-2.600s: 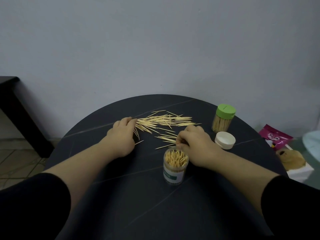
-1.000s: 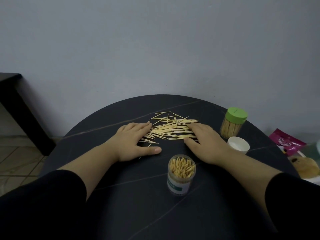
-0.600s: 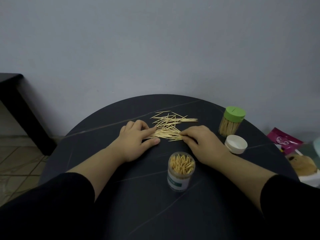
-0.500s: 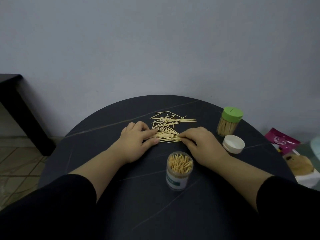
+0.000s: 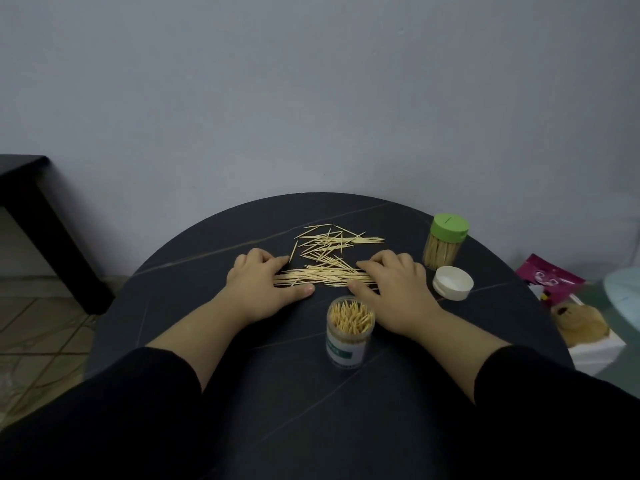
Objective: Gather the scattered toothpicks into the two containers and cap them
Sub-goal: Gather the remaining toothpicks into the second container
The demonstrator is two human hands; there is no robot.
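Note:
Loose toothpicks lie scattered at the middle of the round dark table. Nearer me, a row of toothpicks lies lined up sideways. My left hand cups the row's left end between curled fingers and thumb. Its right end sits the same way in my right hand. An open clear container, packed with upright toothpicks, stands just in front of my hands. A green-capped container stands at the right, with a white cap lying open side up beside it.
Right of the table lie a pink packet, a brown plush toy on a white box and a pale blue object. A dark bench stands at the far left, by the wall. Tiled floor shows below it.
My hands have pulled part of the pile towards me and lined it into a sideways row. They now sit slightly further apart, with thumbs stretched along the row's near side.

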